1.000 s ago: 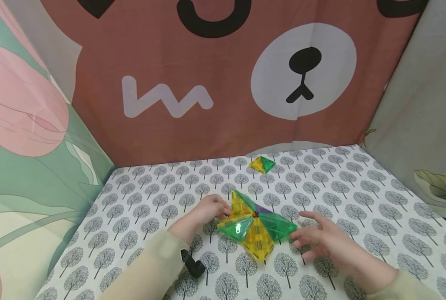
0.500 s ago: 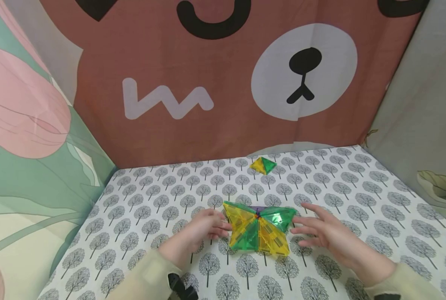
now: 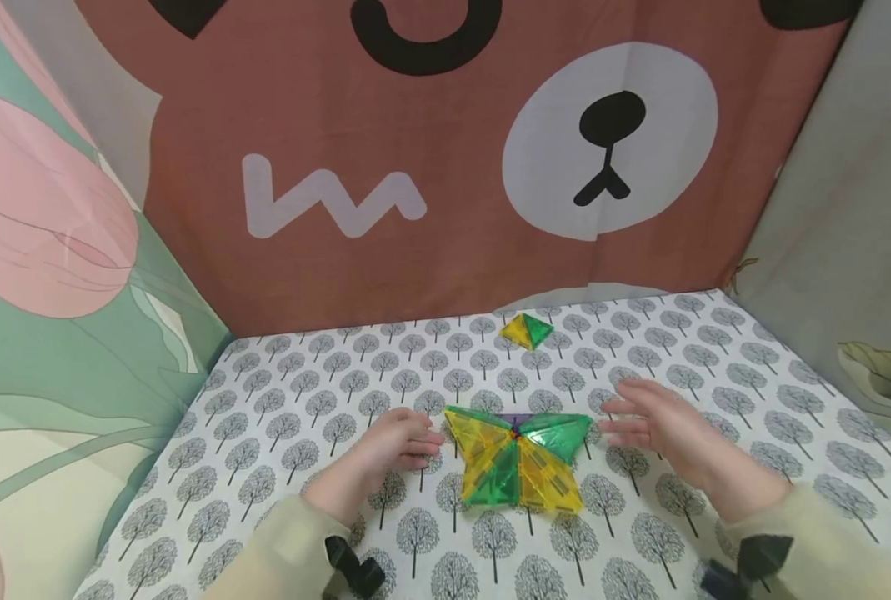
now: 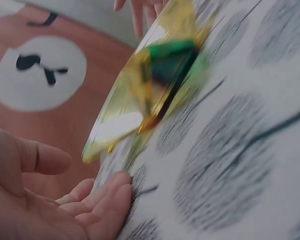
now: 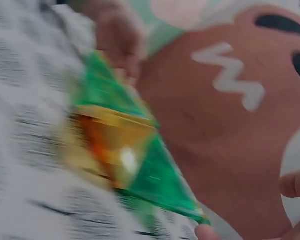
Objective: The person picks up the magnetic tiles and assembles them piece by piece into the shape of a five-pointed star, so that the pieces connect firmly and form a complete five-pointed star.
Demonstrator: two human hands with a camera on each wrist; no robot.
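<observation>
A star-like shape of clear magnetic tiles, green and yellow with a bit of purple at the back, sits on the tree-print cloth between both hands. My left hand is just left of it, fingers relaxed and loosely bent, a small gap from the tile edge. On the other side my right hand has its fingers reaching toward the green corner, apart from it. In the left wrist view the tile shape stands up off the cloth beyond the relaxed fingers. The right wrist view shows its green and yellow faces, blurred.
A smaller yellow and green tile piece lies near the back edge of the cloth. Behind it rises a reddish-brown bear curtain. Printed curtains stand at the left and right sides.
The tile shape has turned, its points now facing different ways, and has since stayed put. Both hands have drawn back from it, the left to the left, the right to the right and farther away.
</observation>
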